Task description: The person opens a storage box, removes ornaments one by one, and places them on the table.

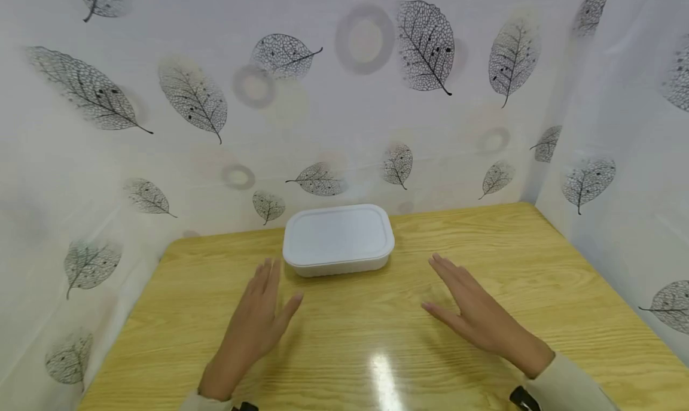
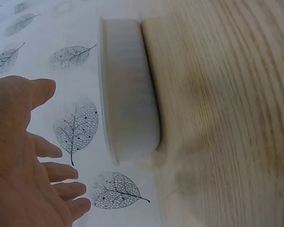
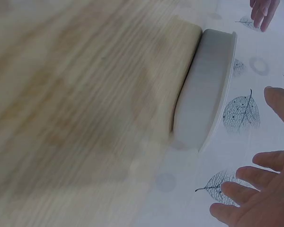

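A white lidded container [image 1: 338, 239], oblong with rounded corners, sits near the back edge of the table. Its ribbed side wall [image 2: 130, 90] shows in the left wrist view, and the right wrist view shows the container [image 3: 206, 85] from its other end. My left hand [image 1: 253, 321] is held over the table just in front of the container's left end, fingers straight and thumb spread, holding nothing. Farther off to the right of the container, my right hand [image 1: 479, 315] is likewise stretched out with the thumb apart and nothing in it.
The wood-grain table [image 1: 344, 333] carries the container and reflects a bright light streak near its front. A pale curtain [image 1: 334, 112] printed with dark leaves stands behind the table and along both sides. Light sleeves [image 1: 570, 384] cover the forearms.
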The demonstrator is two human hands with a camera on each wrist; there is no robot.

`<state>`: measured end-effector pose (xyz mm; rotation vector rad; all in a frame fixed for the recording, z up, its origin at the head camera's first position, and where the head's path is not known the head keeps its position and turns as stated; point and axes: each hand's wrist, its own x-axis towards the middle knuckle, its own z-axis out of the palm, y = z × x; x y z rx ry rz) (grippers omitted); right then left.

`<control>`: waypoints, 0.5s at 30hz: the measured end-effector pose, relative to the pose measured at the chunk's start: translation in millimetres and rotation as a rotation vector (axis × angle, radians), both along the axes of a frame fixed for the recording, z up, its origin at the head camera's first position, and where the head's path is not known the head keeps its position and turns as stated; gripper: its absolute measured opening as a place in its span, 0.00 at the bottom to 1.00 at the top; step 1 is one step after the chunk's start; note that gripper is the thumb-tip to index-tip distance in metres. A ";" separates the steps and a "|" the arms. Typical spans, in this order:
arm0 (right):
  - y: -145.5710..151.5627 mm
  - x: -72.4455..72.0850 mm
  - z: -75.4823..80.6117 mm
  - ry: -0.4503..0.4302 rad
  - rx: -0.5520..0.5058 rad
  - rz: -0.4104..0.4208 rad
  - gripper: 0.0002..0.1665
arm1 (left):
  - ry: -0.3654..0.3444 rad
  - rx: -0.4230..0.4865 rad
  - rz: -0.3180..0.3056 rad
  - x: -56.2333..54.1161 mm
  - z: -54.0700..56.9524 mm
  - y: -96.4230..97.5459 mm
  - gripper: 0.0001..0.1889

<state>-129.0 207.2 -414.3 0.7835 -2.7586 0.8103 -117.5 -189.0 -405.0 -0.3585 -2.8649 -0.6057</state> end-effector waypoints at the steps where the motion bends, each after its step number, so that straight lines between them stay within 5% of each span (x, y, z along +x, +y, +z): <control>1: -3.4 -3.2 0.7 -0.012 -0.010 0.008 0.47 | -0.004 0.004 -0.002 -3.2 -0.4 -0.4 0.43; 15: -36.7 -44.0 -4.9 -0.062 -0.161 0.064 0.47 | -0.103 0.162 -0.015 -46.9 -5.0 0.5 0.47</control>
